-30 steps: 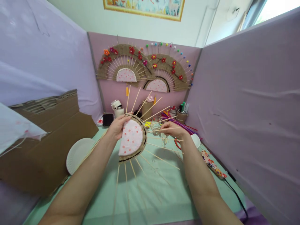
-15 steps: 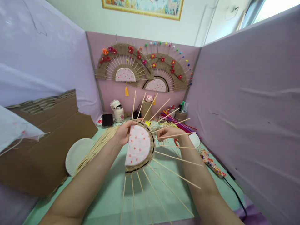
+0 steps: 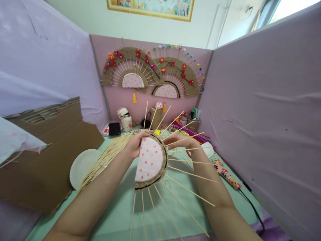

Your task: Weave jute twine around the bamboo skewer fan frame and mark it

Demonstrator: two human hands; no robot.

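I hold a half-made fan (image 3: 150, 160) above the green table (image 3: 117, 207): a pink flowered half-disc rimmed with brown twine, with several thin wooden sticks (image 3: 188, 190) fanning out from it. My left hand (image 3: 135, 144) grips the half-disc at its upper left edge, fingers wrapped round it. Behind the sticks at the upper right rim, my right hand (image 3: 179, 140) has its fingers curled among the sticks; what it pinches is hidden.
A bundle of loose sticks (image 3: 107, 157) and a white paper plate (image 3: 82, 165) lie left, beside cardboard sheets (image 3: 50, 147). Two finished fans (image 3: 150, 72) hang on the back wall. Jars, pens and pipe cleaners (image 3: 190, 129) crowd the back; a patterned tool with a black cable (image 3: 227, 177) lies right.
The fan has shifted to the right and nearer to me, turning a little clockwise. My right hand has moved in towards the rim. The stick bundle on the left has come into view.
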